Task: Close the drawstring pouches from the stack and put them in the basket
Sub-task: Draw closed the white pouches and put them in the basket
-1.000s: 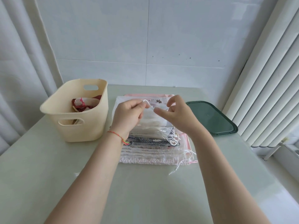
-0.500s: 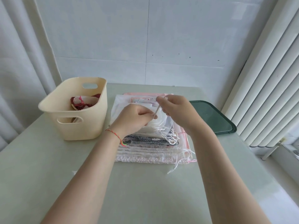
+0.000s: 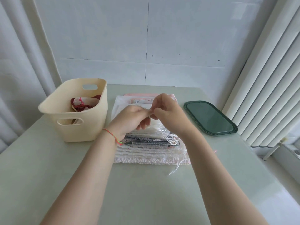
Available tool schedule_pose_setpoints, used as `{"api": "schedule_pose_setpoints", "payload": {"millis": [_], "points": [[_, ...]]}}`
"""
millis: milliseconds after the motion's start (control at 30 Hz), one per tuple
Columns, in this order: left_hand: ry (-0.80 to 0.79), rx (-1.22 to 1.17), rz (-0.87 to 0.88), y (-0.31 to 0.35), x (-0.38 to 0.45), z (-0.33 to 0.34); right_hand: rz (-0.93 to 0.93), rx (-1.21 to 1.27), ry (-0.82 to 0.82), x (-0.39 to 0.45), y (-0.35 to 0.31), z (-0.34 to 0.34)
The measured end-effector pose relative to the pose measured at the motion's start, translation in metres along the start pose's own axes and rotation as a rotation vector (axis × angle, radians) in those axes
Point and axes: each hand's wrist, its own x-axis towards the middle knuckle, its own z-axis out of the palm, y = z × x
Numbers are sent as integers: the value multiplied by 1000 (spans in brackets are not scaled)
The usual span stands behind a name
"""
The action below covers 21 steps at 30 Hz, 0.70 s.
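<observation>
Two hands meet just above the stack of drawstring pouches [image 3: 151, 151], which serves as the landmark for everything else. Left of the stack stands the cream plastic basket [image 3: 73, 109], touching or nearly touching its left edge, with a red-and-white closed pouch [image 3: 82, 103] already lying inside. Over the stack's middle, the left hand [image 3: 131, 120], a red thread bracelet [image 3: 113, 137] at its wrist, has its fingers curled, thumb and forefinger pinched on what looks like a thin white cord. Its fingertips touch those of the right hand [image 3: 168, 114], whose fingers are likewise curled in a pinch; the cord itself is too fine and hidden to trace. Under both hands the top pouch [image 3: 155, 129] lies half raised on the stack: white, sheer and crumpled.

Judging from its look, it is very light, limp and a little slippery, so the sensible hold is on the cords at its mouth, not on the cloth. Lower pouches show a dark patterned band and pink-white ruffled hems, with loose white cord ends [image 3: 175, 166] trailing off the stack's near right corner. Right of the stack, well apart, a dark green lid [image 3: 209, 117] lies flat on the pale green table [image 3: 146, 192].
</observation>
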Motion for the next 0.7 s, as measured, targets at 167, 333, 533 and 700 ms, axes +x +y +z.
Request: {"api": "schedule_pose_setpoints", "payload": {"millis": [167, 333, 533, 700], "points": [[28, -93, -19, -2, 2, -1, 61, -185, -17, 1, 4, 0], [289, -159, 34, -8, 6, -5, 79, -362, -5, 4, 8, -9], [263, -224, 10, -6, 5, -4, 73, -247, -30, 4, 6, -8], [197, -310, 1, -3, 2, -4, 57, -245, -61, 2, 6, -5]]}}
